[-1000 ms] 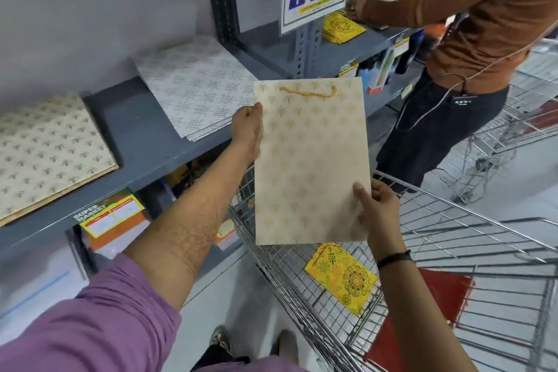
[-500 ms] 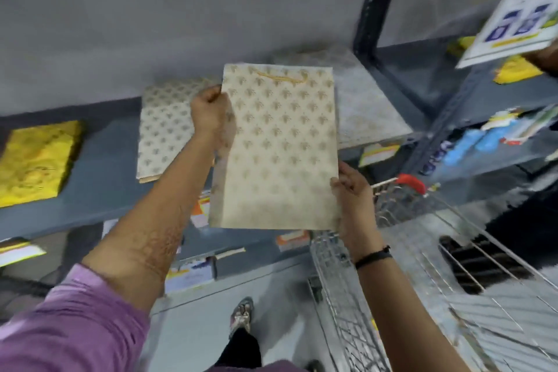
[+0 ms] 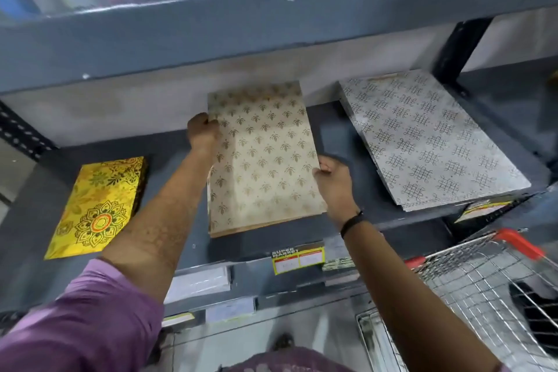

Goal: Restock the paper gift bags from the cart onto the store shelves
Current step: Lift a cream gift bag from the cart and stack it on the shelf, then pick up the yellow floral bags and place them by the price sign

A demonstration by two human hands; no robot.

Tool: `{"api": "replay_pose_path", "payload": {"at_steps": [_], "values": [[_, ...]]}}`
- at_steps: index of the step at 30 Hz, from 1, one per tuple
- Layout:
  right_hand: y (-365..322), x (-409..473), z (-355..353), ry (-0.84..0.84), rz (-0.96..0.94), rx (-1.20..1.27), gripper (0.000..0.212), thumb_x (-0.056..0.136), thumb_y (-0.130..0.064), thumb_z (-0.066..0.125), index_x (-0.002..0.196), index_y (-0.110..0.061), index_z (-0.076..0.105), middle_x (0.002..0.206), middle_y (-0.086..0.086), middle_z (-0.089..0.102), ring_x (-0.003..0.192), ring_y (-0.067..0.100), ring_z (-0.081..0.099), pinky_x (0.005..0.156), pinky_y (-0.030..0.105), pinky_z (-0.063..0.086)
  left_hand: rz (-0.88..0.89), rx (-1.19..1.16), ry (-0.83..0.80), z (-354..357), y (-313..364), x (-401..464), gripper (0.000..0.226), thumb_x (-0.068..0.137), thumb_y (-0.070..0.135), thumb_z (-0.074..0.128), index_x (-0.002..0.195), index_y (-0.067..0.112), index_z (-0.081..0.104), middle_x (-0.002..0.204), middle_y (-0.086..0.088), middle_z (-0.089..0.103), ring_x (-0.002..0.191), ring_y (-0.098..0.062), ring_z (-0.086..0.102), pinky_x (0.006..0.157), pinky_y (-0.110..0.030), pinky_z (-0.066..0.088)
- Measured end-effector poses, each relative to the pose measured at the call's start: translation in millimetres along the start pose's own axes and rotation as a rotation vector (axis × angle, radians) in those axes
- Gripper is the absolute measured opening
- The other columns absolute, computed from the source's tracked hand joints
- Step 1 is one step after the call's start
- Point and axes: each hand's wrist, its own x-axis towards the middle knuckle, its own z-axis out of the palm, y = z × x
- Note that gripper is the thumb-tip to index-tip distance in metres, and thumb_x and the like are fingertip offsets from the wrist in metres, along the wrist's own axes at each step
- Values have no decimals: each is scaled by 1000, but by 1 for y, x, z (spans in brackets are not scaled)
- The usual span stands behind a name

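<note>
your left hand pinches the cream gift bag at its far left edge and your right hand grips its right edge, over the matching stack mid-shelf. it looks light, thin and easily creased, so hold the edges and lay it flat.

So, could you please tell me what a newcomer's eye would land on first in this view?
Probably the cream paper gift bag with gold motifs at the centre of the grey metal shelf, gripped by the left hand at its upper left edge and the right hand at its right edge. A shiny yellow mandala-print bag lies left of it, a silver-grey patterned stack right.
</note>
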Motion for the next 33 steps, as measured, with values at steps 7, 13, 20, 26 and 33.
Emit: {"api": "replay_pose_path", "payload": {"at_steps": [7,13,20,26,33], "values": [[6,11,10,-24,64,-91,31,85,8,39,81,-15,60,60,-7,48,48,7,35,32,4,27,-104,-25,-29,10,-13,3,32,93,7,43,65,23,50,71,0,51,83,-33,59,74,-31,43],[15,-5,-31,117,75,-57,25,89,-1,51,109,8,62,111,18,68,104,31,61,80,27,44,61,-46,170,36,1,-37,38,89,1,40,123,-10,54,131,-28,56,122,-39,52,102,-38,42],[85,-57,-179,447,33,11,27,87,-6,56,112,-10,65,104,12,68,85,14,58,71,18,43,395,-312,48,166,-6,-211,39,80,-4,42,114,-8,58,119,-21,63,113,-31,58,100,-44,45],[223,-127,-321,571,397,-68,24,86,-3,57,108,0,66,108,23,69,96,33,65,81,32,47,-52,-193,-513,300,-58,-388,22,90,-9,43,106,-2,57,98,-9,54,93,-16,47,81,-29,37],[397,-217,-408,507,887,-202,30,82,0,56,110,1,67,106,30,68,100,37,65,80,37,48,-649,264,-910,397,-174,-506,25,83,12,56,104,-1,61,87,-15,74,96,-24,65,79,-23,55]]}}
